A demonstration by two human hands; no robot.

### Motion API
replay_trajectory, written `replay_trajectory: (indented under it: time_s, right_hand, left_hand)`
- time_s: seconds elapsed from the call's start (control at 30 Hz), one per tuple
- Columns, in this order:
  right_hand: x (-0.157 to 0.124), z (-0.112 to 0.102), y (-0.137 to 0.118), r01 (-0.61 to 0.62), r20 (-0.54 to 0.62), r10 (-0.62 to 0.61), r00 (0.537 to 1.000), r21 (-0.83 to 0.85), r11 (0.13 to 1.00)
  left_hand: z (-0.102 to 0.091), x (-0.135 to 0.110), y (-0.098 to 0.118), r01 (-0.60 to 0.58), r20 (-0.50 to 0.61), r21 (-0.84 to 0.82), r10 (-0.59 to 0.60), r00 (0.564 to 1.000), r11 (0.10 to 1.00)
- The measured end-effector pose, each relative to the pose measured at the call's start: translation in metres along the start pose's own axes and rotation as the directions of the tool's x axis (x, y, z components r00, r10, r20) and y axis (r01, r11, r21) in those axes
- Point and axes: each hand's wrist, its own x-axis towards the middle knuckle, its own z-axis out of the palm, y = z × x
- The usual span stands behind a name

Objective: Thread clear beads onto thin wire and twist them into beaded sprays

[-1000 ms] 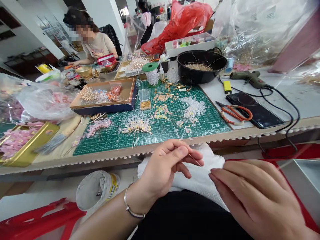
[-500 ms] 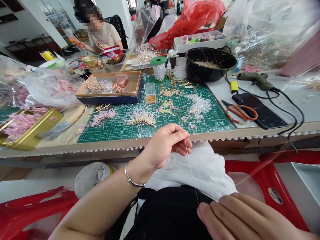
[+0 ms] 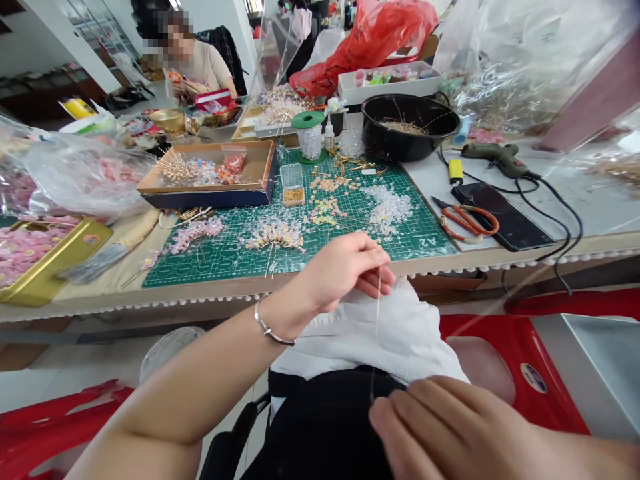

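Left fingertips [image 3: 374, 264] pinch the top of a thin wire [image 3: 378, 310]. It runs straight down over the white cloth [image 3: 410, 340] to the right hand [image 3: 450, 427], whose fingers close on its lower end. The wire looks light, springy and quick to kink, so it is best held at the ends. The table edge [image 3: 475, 263] crowds the left hand [image 3: 340, 270]; beads [image 3: 387, 210] and scissors [image 3: 467, 223] lie beyond.

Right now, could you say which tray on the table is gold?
The far-left tin, holding pink pieces; the others are a brown tray and a white tray.
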Motion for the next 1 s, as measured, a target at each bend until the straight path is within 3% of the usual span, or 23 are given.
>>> replay_trajectory:
  time_s: [0.07,0.2,0.37,0.5,0.6,0.7,0.77,0.87,1.0]
  right_hand:
    - [0.017,0.001,0.003,0.119,0.074,-0.125,0.989,0.091,0.989]
    - [0.036,0.012,0.004,0.098,0.143,-0.119,0.983,0.146,0.984]
    - [0.037,0.020,0.007,0.072,0.220,-0.115,0.969,0.194,0.978]
    - [0.033,0.024,0.014,0.086,0.193,-0.130,0.973,0.221,0.972]
    - [0.022,0.023,0.017,0.065,0.137,-0.093,0.986,0.194,0.979]
    - [0.004,0.014,0.017,-0.060,0.072,0.052,0.996,0.111,0.992]
    - [-0.008,0.007,0.018,-0.231,0.019,0.230,0.973,0.010,0.973]
    - [-0.021,-0.002,0.022,-0.396,-0.031,0.395,0.918,-0.035,0.918]
    - [-0.025,-0.004,0.024,-0.475,-0.066,0.475,0.878,0.007,0.880]
  left_hand:
    - [0.018,0.012,-0.003,0.071,0.105,0.049,-0.076,0.992,0.996]
    - [0.044,0.028,-0.009,0.192,0.271,0.134,-0.222,0.937,0.972]
    - [0.049,0.033,-0.010,0.279,0.366,0.155,-0.318,0.875,0.948]
    - [0.051,0.033,-0.009,0.330,0.389,0.108,-0.346,0.854,0.938]
    - [0.048,0.037,-0.003,0.217,0.293,0.135,-0.248,0.923,0.967]
    - [0.032,0.042,0.011,-0.001,0.071,0.220,-0.015,0.997,0.976]
    - [0.016,0.045,0.023,-0.142,-0.040,0.289,0.160,0.986,0.947]
    - [-0.002,0.043,0.037,-0.302,-0.095,0.347,0.353,0.931,0.888]
    - [-0.010,0.038,0.041,-0.318,-0.135,0.274,0.363,0.922,0.908]
